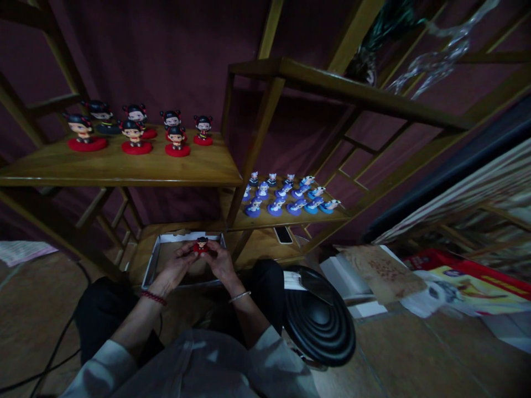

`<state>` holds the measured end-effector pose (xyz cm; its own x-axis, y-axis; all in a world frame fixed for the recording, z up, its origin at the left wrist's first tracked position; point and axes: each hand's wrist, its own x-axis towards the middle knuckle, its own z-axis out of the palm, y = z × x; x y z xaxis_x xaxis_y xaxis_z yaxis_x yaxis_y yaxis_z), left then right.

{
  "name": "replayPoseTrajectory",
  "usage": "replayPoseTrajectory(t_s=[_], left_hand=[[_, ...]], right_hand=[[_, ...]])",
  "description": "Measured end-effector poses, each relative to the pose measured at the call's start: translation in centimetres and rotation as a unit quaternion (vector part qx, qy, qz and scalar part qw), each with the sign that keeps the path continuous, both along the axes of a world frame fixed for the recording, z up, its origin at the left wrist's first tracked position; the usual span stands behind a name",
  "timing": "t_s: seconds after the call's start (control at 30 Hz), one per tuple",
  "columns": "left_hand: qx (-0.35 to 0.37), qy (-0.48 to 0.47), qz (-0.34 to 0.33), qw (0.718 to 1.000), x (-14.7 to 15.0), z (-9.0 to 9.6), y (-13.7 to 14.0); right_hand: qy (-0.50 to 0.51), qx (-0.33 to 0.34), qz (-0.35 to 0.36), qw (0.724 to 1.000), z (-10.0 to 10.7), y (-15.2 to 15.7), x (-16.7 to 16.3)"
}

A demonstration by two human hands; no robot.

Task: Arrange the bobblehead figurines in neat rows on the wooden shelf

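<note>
1. A small red figurine (202, 245) sits pinched between both hands, just above an open white box (160, 247).
2. The left hand (179, 261) and right hand (219, 261) each hold it narrowly.
3. Behind the box, shelves carry red-based figurines (135, 138) and blue figurines (286, 196).

Both hands (179, 264) (219, 261) together, fingers curled, forearms converging.

Both hands (201, 261) gripping red figurine (201, 245), apparently over box (150, 265).

Seven red-based figurines (135, 134) on the upper shelf, about fourteen blue-based figurines (286, 194), one red figurine (201, 245) held
</note>
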<state>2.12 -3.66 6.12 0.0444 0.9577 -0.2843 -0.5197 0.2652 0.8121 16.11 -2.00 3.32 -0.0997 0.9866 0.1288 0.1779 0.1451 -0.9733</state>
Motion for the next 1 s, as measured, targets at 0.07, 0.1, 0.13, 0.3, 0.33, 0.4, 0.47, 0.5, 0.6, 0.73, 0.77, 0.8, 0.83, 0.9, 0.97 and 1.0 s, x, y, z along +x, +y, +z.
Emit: replayPoseTrajectory(t_s=[0.07,0.1,0.13,0.3,0.33,0.4,0.47,0.5,0.6,0.73,0.77,0.8,0.83,0.9,0.97,1.0], left_hand=[[0.007,0.025,-0.004,1.000,0.0,0.3,-0.1],[0.011,0.039,-0.007,0.999,0.0,0.4,-0.1],[0.016,0.054,-0.010,0.998,-0.1,0.6,-0.1],[0.041,0.129,-0.031,0.990,-0.5,1.6,-0.2],[0.046,0.142,-0.038,0.988,-0.7,1.9,-0.2],[0.054,0.165,-0.053,0.983,-1.0,2.5,-0.3],[0.063,0.181,-0.067,0.979,-1.3,3.0,-0.3],[0.068,0.187,-0.072,0.977,-1.5,3.2,-0.4],[0.083,0.201,-0.081,0.973,-1.8,3.9,-0.4],[0.105,0.218,-0.096,0.966,-2.1,4.8,-0.4],[0.109,0.221,-0.099,0.964,-2.2,5.0,-0.4],[0.112,0.225,-0.100,0.963,-2.3,5.2,-0.4],[0.114,0.228,-0.102,0.962,-2.4,5.4,-0.5],[0.117,0.234,-0.101,0.960,-2.5,5.8,-0.7],[0.120,0.237,-0.098,0.959,-2.6,6.3,-0.9],[0.122,0.239,-0.096,0.959,-2.7,6.6,-1.0]], right_hand=[[0.001,0.007,-0.001,1.000,0.2,-0.1,0.1],[0.000,0.011,-0.004,1.000,0.3,-0.1,0.2],[-0.001,0.014,-0.004,1.000,0.4,-0.2,0.3],[0.001,0.020,0.012,1.000,1.4,-0.5,0.5],[0.003,0.021,0.014,1.000,1.7,-0.7,0.5],[0.011,0.017,0.018,1.000,2.2,-0.9,0.5],[0.014,0.012,0.024,1.000,2.7,-1.2,0.6],[0.014,0.009,0.026,1.000,3.0,-1.3,0.7],[0.018,0.011,0.029,0.999,3.8,-1.6,0.9],[0.034,0.024,0.040,0.998,4.6,-1.9,1.0],[0.036,0.027,0.043,0.998,4.8,-2.0,1.0],[0.036,0.029,0.045,0.998,4.9,-2.1,1.0],[0.035,0.030,0.045,0.998,5.1,-2.1,1.0],[0.030,0.035,0.046,0.998,5.5,-2.3,0.9],[0.028,0.041,0.051,0.997,5.9,-2.5,0.8],[0.028,0.044,0.053,0.997,6.2,-2.7,0.8]])
